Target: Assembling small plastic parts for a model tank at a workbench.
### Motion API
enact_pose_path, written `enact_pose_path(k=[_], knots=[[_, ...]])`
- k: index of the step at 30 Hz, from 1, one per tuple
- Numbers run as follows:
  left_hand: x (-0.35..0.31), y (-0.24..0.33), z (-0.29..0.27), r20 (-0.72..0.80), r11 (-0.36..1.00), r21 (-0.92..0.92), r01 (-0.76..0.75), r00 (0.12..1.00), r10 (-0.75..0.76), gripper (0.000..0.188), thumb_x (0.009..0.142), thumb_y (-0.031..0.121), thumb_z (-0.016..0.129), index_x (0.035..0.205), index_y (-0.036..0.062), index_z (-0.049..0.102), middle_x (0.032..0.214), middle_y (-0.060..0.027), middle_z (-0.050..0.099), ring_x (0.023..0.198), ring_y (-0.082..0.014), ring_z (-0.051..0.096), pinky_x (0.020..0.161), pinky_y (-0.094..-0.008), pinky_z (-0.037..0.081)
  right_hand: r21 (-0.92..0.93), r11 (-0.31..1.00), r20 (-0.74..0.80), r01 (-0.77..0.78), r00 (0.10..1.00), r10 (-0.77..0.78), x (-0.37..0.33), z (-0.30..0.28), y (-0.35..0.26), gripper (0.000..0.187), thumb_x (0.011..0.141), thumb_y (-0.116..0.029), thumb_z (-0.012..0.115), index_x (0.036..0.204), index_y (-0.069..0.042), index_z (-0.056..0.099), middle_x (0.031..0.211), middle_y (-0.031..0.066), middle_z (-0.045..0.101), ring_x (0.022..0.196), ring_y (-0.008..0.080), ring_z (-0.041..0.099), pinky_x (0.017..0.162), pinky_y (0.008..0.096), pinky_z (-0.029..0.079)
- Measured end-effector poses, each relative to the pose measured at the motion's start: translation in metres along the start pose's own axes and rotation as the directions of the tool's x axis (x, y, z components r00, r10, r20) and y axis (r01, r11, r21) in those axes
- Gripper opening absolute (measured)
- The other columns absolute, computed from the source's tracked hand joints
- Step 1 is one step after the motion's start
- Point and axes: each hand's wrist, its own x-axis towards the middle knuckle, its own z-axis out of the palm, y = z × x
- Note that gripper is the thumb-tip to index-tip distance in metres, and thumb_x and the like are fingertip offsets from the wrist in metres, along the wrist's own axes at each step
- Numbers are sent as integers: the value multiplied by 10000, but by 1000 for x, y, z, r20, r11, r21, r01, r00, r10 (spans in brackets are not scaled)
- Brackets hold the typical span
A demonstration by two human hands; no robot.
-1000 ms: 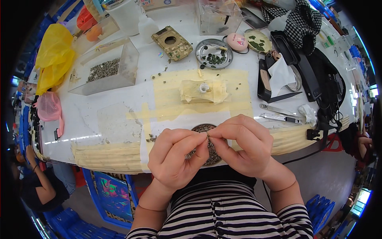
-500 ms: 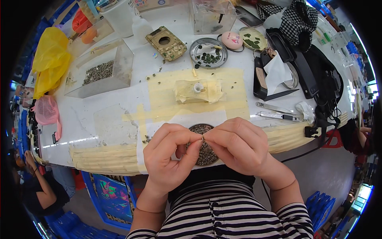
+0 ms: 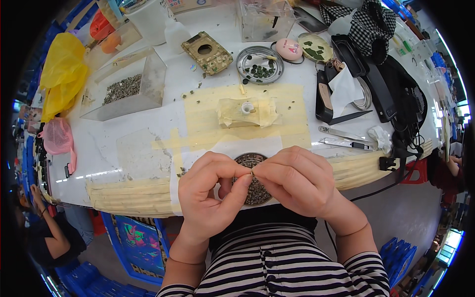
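My left hand (image 3: 213, 190) and my right hand (image 3: 297, 180) meet fingertip to fingertip at the table's near edge. Both are closed in a pinch around a tiny part between them, too small to make out. Directly beneath is a round dish (image 3: 258, 197) full of small dark and grey-brown pieces, partly hidden by my fingers. The dish stands on a white sheet (image 3: 267, 145). Just beyond sits a block wrapped in yellowish tape (image 3: 232, 113), with a small white ring-shaped part (image 3: 247, 108) on top.
A clear bin (image 3: 154, 94) of small pieces is at left, near a yellow bag (image 3: 62, 74). Farther off are a camouflage-patterned model hull (image 3: 217, 62) and a round dish (image 3: 239, 69) with green bits. Tweezers (image 3: 339, 132) and a craft knife (image 3: 346, 143) lie at right.
Both hands stay at the same place over the dish, still pinching. Only slight shifts of the fingers show; the things on the table have not moved.
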Motion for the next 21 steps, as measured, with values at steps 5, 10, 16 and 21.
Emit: enact_pose_path(k=[5, 10, 16, 21], knots=[[-3, 6, -1, 48, 998, 36, 61, 997, -62, 103, 806, -101, 668, 871, -22, 654, 881, -52, 582, 659, -46, 447, 615, -185, 353, -30, 999, -7, 26, 1000, -27, -1, 1, 1, 273, 671, 45, 760, 925, 4, 666, 818, 92, 661, 669, 232, 651, 574, 308, 542], [-2, 0, 1, 9, 998, -38, 48, 999, -48, 118, 769, -73, 719, 855, 2, 690, 823, -38, 602, 582, -47, 435, 534, -197, 338, -43, 996, -48, 83, 995, -85, -1, 4, 3, 274, 679, 15, 726, 941, 21, 646, 819, 88, 637, 669, 223, 641, 554, 302, 535], [0, -1, 1, -3, 998, -47, 31, 1000, -31, 126, 744, -53, 747, 841, 17, 707, 788, -30, 615, 542, -51, 427, 497, -202, 331, -25, 995, -34, 95, 995, -95, -2, 2, 4, 272, 677, 34, 734, 933, 25, 641, 813, 92, 637, 664, 227, 642, 556, 302, 535], [-1, -2, 3, -41, 998, 47, -51, 998, 53, 148, 732, -57, 755, 850, 19, 707, 791, -35, 621, 543, -54, 442, 483, -202, 336, -11, 998, -59, 56, 997, -56, 1, 6, 3, 270, 676, 41, 741, 927, 19, 641, 808, 94, 637, 658, 229, 638, 556, 305, 529]])
